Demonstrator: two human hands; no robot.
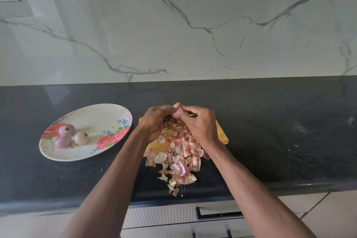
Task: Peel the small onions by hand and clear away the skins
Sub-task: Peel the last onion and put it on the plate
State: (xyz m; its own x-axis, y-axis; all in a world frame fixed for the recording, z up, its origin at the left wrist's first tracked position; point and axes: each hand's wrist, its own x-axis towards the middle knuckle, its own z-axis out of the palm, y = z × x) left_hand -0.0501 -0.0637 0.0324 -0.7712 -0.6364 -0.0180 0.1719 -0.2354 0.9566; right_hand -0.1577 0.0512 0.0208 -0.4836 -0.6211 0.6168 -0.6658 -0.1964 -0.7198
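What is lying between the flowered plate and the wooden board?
Only bare black counter between plate and board, in the head view.

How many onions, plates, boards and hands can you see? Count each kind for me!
Onions: 4, with three on the plate and one held in the hands
Plate: 1
Wooden board: 1
Pile of onion skins: 1
Hands: 2, left and right
Total: 9
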